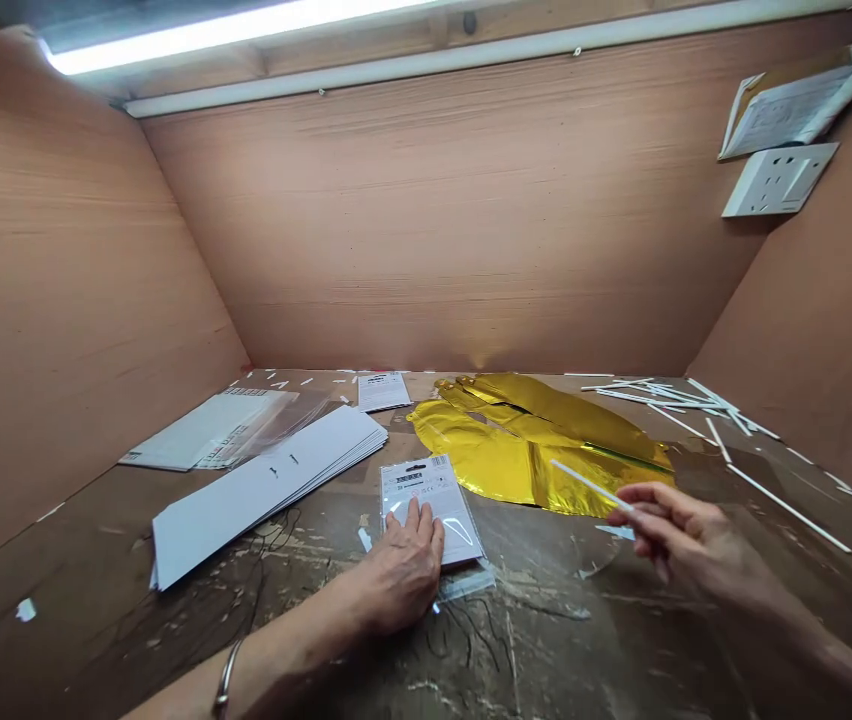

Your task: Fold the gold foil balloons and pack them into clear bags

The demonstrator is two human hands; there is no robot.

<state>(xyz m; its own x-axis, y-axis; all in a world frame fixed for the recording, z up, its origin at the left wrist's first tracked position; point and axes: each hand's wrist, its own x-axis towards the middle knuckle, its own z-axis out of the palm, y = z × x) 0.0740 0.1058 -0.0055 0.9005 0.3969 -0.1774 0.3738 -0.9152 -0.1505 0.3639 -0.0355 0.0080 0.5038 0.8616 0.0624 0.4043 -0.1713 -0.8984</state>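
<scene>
A clear plastic bag with a white printed card [437, 490] inside lies at the front middle, its clear flap end toward me. My left hand [407, 565] rests on it with the fingers stretched flat, holding nothing. My right hand [685, 535] is raised to the right of the bag, thumb and fingers pinched on one end of a thin white strip [587, 483]. That strip points up and left, in front of gold foil balloons [546, 440] lying flat behind the hands.
Long white folded cards [268, 490] are stacked at left, beside clear plastic bags [208, 430]. Another packed card [384, 391] lies at the back. Loose white strips [681, 400] pile up at right. Dark threads [471, 630] lie near the front. Wooden walls [433, 230] enclose the table.
</scene>
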